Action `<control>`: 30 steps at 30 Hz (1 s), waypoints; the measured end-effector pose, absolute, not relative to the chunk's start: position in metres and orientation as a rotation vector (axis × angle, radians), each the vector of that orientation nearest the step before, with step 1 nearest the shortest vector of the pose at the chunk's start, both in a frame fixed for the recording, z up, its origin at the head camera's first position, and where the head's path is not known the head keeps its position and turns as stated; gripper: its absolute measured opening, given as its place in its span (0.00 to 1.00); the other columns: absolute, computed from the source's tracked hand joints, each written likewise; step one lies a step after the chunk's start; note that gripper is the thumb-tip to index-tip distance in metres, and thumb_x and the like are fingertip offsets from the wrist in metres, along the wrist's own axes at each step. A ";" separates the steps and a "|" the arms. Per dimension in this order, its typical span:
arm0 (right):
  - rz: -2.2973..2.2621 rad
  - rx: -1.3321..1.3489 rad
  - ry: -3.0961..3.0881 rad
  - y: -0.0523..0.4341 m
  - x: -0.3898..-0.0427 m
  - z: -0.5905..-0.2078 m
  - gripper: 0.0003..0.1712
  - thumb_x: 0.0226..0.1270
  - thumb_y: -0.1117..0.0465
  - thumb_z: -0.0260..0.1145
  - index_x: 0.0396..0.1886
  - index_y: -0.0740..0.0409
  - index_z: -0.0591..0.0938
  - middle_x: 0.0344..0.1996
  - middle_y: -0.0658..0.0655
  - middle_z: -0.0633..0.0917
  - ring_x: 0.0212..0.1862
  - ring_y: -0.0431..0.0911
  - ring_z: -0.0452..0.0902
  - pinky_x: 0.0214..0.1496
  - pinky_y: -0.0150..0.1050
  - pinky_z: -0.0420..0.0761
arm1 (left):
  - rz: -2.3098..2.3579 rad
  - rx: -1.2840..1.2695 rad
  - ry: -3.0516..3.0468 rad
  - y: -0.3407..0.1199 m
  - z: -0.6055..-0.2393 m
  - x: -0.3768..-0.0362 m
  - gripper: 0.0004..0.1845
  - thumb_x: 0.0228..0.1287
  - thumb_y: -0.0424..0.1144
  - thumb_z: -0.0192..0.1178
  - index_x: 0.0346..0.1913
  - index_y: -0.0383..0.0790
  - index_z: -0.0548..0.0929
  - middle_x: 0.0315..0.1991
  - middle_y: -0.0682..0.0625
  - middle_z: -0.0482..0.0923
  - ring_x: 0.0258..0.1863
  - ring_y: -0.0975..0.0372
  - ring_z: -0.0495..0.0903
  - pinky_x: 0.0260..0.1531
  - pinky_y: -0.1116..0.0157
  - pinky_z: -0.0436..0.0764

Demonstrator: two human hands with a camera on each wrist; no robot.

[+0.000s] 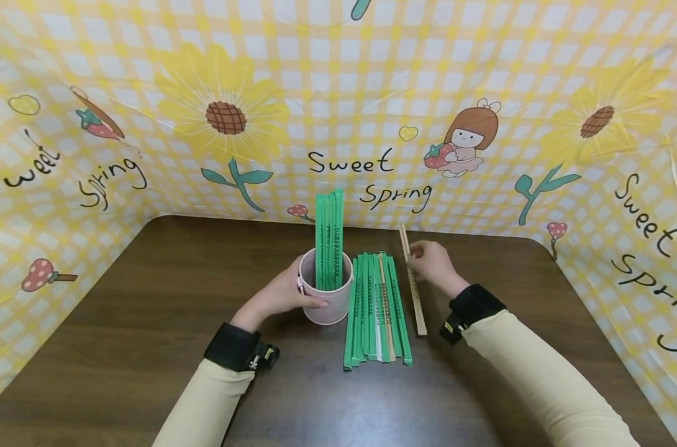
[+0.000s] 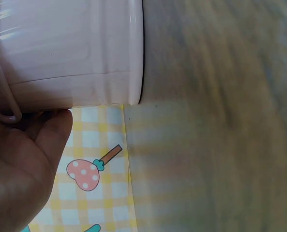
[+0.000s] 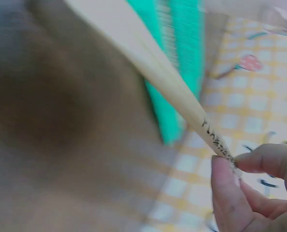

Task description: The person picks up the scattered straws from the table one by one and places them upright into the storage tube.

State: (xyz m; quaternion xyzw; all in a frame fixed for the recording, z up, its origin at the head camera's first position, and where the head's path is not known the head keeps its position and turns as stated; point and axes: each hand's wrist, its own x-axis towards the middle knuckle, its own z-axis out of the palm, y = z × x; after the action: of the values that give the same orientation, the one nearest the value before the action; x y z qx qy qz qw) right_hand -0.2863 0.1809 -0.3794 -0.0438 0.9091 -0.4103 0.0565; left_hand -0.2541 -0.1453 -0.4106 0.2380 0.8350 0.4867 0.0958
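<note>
The head view is bright and evenly lit, with soft, diffuse light and no hard shadows; only faint shading sits under the cup [image 1: 325, 292] and the forearms on the dark desk [image 1: 148, 298]. A dull sheen lies on the desk near its front edge. The wide lens bends the backdrop [image 1: 372, 93] and the desk's edges outward. The left wrist view is sharp on the cup [image 2: 70, 48], which carries pale glare streaks, but smeared across its right half. The right wrist view is heavily blurred and out of focus, clearest near the fingertips [image 3: 225, 174].
</note>
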 end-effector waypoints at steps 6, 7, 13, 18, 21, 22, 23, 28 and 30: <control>-1.488 -0.269 2.826 0.179 -0.287 -0.335 0.28 0.74 0.70 0.57 0.71 0.72 0.69 0.46 0.65 0.78 0.46 0.50 0.80 0.39 0.32 0.85 | 1.435 0.705 2.477 -0.146 -0.412 -0.254 0.61 0.52 0.40 0.80 0.80 0.34 0.48 0.73 0.33 0.62 0.71 0.41 0.68 0.70 0.39 0.70; -1.544 -0.291 2.829 0.178 -0.287 -0.327 0.28 0.75 0.70 0.56 0.72 0.72 0.68 0.48 0.65 0.78 0.46 0.47 0.79 0.40 0.30 0.84 | 1.439 0.704 2.474 -0.146 -0.411 -0.254 0.61 0.52 0.40 0.80 0.80 0.34 0.48 0.73 0.32 0.62 0.71 0.41 0.68 0.70 0.39 0.70; -2.006 -0.437 2.772 0.160 -0.277 -0.291 0.27 0.75 0.71 0.56 0.71 0.69 0.66 0.46 0.53 0.75 0.42 0.32 0.73 0.42 0.22 0.81 | 1.456 0.744 2.476 -0.146 -0.413 -0.256 0.61 0.51 0.39 0.80 0.80 0.35 0.49 0.73 0.33 0.63 0.70 0.42 0.69 0.69 0.41 0.71; -2.283 -0.610 2.672 0.138 -0.265 -0.279 0.26 0.73 0.74 0.58 0.68 0.71 0.66 0.43 0.47 0.73 0.42 0.31 0.73 0.44 0.23 0.82 | 1.470 0.745 2.471 -0.146 -0.417 -0.256 0.61 0.51 0.39 0.80 0.80 0.35 0.49 0.72 0.34 0.64 0.69 0.42 0.69 0.68 0.41 0.71; -2.331 -0.681 2.635 0.126 -0.258 -0.280 0.25 0.71 0.75 0.58 0.66 0.72 0.66 0.43 0.47 0.73 0.41 0.30 0.73 0.43 0.23 0.82 | 1.463 0.747 2.456 -0.145 -0.419 -0.254 0.61 0.51 0.40 0.80 0.80 0.34 0.48 0.72 0.33 0.63 0.69 0.42 0.69 0.68 0.42 0.72; -2.333 -0.699 2.627 0.122 -0.256 -0.281 0.24 0.71 0.76 0.58 0.65 0.72 0.66 0.43 0.48 0.74 0.41 0.29 0.74 0.42 0.23 0.82 | 1.456 0.750 2.458 -0.145 -0.419 -0.254 0.61 0.51 0.40 0.80 0.80 0.34 0.48 0.72 0.33 0.63 0.69 0.42 0.69 0.68 0.42 0.72; -2.330 -0.718 2.622 0.119 -0.256 -0.282 0.24 0.71 0.77 0.58 0.64 0.72 0.66 0.43 0.48 0.74 0.41 0.29 0.74 0.42 0.23 0.82 | 1.452 0.759 2.459 -0.144 -0.419 -0.253 0.61 0.51 0.41 0.80 0.80 0.33 0.48 0.72 0.33 0.63 0.69 0.42 0.69 0.68 0.42 0.72; -2.284 -0.803 2.623 0.104 -0.259 -0.291 0.23 0.70 0.77 0.58 0.63 0.74 0.67 0.43 0.53 0.75 0.42 0.28 0.74 0.43 0.22 0.81 | 1.479 0.831 2.449 -0.145 -0.416 -0.258 0.58 0.50 0.39 0.81 0.79 0.38 0.53 0.71 0.37 0.67 0.69 0.45 0.70 0.68 0.44 0.71; -2.260 -0.799 2.632 0.100 -0.261 -0.295 0.22 0.70 0.76 0.58 0.62 0.74 0.68 0.44 0.55 0.75 0.42 0.28 0.74 0.43 0.22 0.80 | 1.487 0.842 2.441 -0.145 -0.414 -0.259 0.57 0.50 0.37 0.80 0.79 0.39 0.54 0.72 0.38 0.67 0.69 0.46 0.70 0.70 0.44 0.70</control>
State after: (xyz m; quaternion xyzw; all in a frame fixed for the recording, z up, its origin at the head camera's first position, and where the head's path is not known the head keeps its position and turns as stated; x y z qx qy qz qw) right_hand -0.2611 0.0997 -0.2950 -0.2196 0.7232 -0.6209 -0.2078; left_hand -0.2593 -0.1448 -0.4143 0.2815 0.8166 0.4974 0.0808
